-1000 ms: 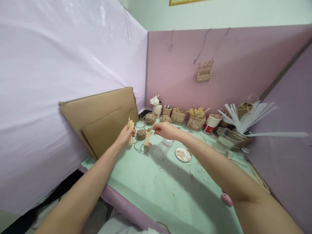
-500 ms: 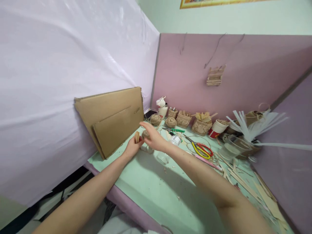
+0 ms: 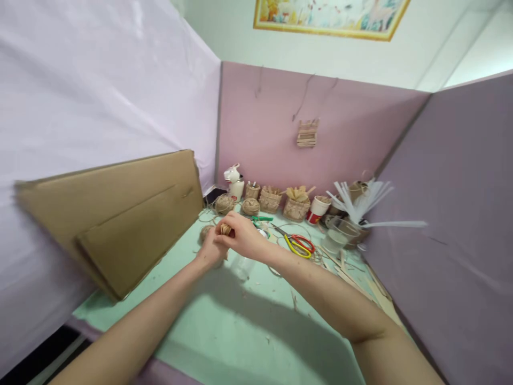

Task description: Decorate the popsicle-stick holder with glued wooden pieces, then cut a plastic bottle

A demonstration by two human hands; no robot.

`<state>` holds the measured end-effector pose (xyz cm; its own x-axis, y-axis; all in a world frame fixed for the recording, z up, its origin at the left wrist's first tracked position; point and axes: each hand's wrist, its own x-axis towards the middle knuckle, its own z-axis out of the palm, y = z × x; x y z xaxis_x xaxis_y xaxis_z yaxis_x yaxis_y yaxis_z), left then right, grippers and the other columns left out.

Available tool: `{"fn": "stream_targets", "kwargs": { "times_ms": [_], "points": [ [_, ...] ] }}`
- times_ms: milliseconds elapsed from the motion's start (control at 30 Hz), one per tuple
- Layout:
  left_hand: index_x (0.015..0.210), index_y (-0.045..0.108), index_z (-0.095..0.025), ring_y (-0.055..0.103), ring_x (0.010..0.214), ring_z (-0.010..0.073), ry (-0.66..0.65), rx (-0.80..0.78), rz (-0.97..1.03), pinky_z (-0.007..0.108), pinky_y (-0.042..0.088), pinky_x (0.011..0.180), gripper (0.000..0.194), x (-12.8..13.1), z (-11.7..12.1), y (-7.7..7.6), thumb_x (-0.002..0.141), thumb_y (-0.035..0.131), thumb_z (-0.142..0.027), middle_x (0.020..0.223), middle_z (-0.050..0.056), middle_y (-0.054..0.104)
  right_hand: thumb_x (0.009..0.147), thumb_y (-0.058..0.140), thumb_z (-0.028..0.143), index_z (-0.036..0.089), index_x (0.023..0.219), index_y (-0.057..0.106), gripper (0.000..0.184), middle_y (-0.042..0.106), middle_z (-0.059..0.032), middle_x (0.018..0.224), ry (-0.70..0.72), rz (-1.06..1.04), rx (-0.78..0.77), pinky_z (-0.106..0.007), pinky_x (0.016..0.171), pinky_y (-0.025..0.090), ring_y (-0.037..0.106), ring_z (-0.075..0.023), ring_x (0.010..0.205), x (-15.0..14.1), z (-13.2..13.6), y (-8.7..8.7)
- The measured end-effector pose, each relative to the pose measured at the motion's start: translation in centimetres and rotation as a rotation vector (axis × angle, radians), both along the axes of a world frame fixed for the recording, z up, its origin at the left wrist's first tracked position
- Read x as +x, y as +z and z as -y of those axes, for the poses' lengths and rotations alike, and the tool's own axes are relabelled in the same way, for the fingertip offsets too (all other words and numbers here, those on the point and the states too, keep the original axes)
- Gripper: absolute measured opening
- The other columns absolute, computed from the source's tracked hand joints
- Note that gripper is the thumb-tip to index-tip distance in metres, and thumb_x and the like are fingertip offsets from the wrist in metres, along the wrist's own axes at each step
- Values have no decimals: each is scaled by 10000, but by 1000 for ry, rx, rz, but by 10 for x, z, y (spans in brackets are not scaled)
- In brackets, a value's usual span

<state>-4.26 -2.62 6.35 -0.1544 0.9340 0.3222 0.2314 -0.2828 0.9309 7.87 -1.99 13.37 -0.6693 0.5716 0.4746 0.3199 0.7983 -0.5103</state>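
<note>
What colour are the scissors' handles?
The handles are red and yellow, clearest in the head view.

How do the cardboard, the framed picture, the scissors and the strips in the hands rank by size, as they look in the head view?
1. Cardboard
2. Picture, although cut off by the top edge
3. Scissors
4. Strips, partly hidden, so I rank only their visible part
</note>
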Motion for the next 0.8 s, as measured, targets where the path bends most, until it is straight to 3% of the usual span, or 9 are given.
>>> {"fn": "stream_targets", "kwargs": {
  "times_ms": [133, 233, 333, 433, 600, 800],
  "points": [
    [839, 591, -167, 601, 819, 211, -74, 35, -144, 294, 484, 684, 207, 30, -27, 21, 693, 588, -314, 815, 24, 640, 774, 675, 200, 182, 754, 632, 51, 605, 8, 807, -95, -56, -15, -257, 763, 408, 552, -139, 797, 35, -24, 22],
    [1103, 556, -177, 598, 1019, 240, -60, 119, -214, 363, 471, 891, 449, 45, -36, 34, 704, 666, -349, 1081, 64, 638, 772, 663, 294, 179, 788, 642, 118, 636, 9, 769, -257, -124, -106, -254, 707, 428, 564, -140, 738, 74, -58, 52],
    [1185, 505, -202, 531, 1170, 239, 24, 195, -228, 406, 393, 1029, 445, 45, -39, 30, 774, 624, -324, 1215, 83, 570, 740, 665, 356, 165, 816, 637, 208, 619, 13, 712, -514, -232, -89, -248, 627, 417, 538, -135, 659, 122, -108, 82],
    [1102, 539, -215, 529, 1150, 231, 46, 210, -251, 402, 420, 996, 293, 37, -38, 13, 815, 566, -266, 1164, 74, 565, 726, 664, 323, 154, 763, 622, 178, 615, -2, 712, -752, -223, 46, -252, 650, 407, 522, -131, 673, 164, -166, 99],
    [1074, 557, -221, 518, 1159, 228, 68, 227, -281, 390, 440, 969, 231, 23, -35, -6, 845, 534, -248, 1177, 75, 553, 776, 637, 334, 145, 738, 594, 198, 591, 5, 674, -1024, -90, -10, -230, 612, 391, 481, -103, 618, 189, -238, 87],
    [1070, 569, -232, 533, 1147, 223, 106, 190, -273, 385, 464, 959, 218, 9, -36, -8, 858, 521, -256, 1180, 69, 559, 811, 611, 269, 109, 747, 621, 173, 579, -24, 582, -1124, 63, -118, -242, 565, 429, 535, -123, 550, 191, -275, 55]
  ]
}}
